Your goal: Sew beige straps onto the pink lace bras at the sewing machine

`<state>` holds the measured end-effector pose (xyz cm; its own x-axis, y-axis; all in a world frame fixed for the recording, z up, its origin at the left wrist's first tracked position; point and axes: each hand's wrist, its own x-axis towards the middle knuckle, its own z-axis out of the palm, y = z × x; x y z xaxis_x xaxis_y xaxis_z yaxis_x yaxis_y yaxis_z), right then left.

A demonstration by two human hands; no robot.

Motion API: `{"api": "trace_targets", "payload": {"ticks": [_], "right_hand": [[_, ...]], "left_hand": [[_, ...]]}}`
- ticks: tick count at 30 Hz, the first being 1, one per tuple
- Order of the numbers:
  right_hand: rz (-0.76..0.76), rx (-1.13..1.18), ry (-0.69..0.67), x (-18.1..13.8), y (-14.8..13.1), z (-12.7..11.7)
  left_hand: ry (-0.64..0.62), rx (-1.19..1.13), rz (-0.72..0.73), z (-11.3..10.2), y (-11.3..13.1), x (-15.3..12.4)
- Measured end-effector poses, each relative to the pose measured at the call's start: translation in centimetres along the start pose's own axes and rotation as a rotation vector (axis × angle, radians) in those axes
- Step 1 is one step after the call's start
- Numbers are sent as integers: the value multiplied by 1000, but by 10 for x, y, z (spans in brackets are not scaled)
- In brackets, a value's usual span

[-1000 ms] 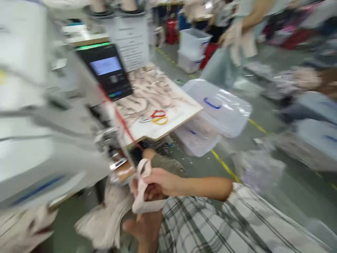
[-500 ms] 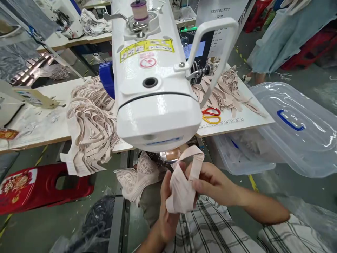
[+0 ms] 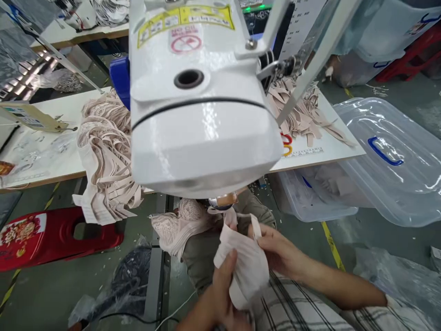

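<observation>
A pale beige lace bra (image 3: 179, 225) lies over my lap, its cups to the left beneath the white sewing machine head (image 3: 203, 142). My left hand (image 3: 220, 289) is closed on the bra's smooth side band (image 3: 250, 266), with the thumb pressed on top of the cloth. Close by on the right, my right hand (image 3: 280, 250) pinches a narrow strap (image 3: 256, 227) of the same bra. The strap forms a small loop above the fingers. Some of my fingertips are hidden behind the fabric.
Beige lace pieces (image 3: 106, 156) are heaped left of the machine and hang over the table edge. Loose straps (image 3: 303, 110) and red-and-yellow scissors (image 3: 286, 143) lie on the right. Clear plastic bins (image 3: 317, 197) and a lid (image 3: 403, 184) stand right; a red stool (image 3: 62, 236) is left.
The camera view has moved closer to the machine. Both hands have shifted down; the band is spread flatter, and the wide strap loop above it has come down and narrowed.
</observation>
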<state>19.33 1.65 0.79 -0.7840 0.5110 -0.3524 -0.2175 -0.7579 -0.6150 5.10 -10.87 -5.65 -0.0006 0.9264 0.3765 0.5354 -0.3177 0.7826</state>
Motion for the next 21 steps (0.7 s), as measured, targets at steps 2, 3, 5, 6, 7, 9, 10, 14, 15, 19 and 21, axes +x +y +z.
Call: {"api": "trace_targets", "payload": {"ticks": [2, 3, 5, 6, 7, 9, 10, 14, 15, 19, 21], "right_hand": [[-222, -298, 81, 18, -19, 2], [-350, -478, 125, 29, -28, 3], [-572, -807, 231, 51, -45, 2], [-646, -920, 294, 62, -50, 1], [-684, -986, 351, 71, -53, -1], [-654, -962, 392, 86, -54, -5], [-606, -885, 375, 92, -53, -7], [-462, -520, 260, 101, -49, -12], [-459, -498, 251, 102, -50, -12], [-505, -745, 260, 107, -63, -17], [-532, -913, 247, 112, -71, -19]], "left_hand": [[85, 19, 217, -12, -2, 31], [118, 88, 255, -18, -3, 47], [140, 270, 247, -29, -4, 72], [128, 364, 213, -33, -5, 80], [99, 445, 172, -37, -6, 85], [33, 562, 102, -40, -8, 91], [13, 601, 81, -41, -9, 92], [-4, 729, 63, -40, -10, 93], [-13, 752, 60, -40, -9, 94], [-63, 776, 11, -42, -2, 97], [-89, 761, -48, -43, 2, 98]]}}
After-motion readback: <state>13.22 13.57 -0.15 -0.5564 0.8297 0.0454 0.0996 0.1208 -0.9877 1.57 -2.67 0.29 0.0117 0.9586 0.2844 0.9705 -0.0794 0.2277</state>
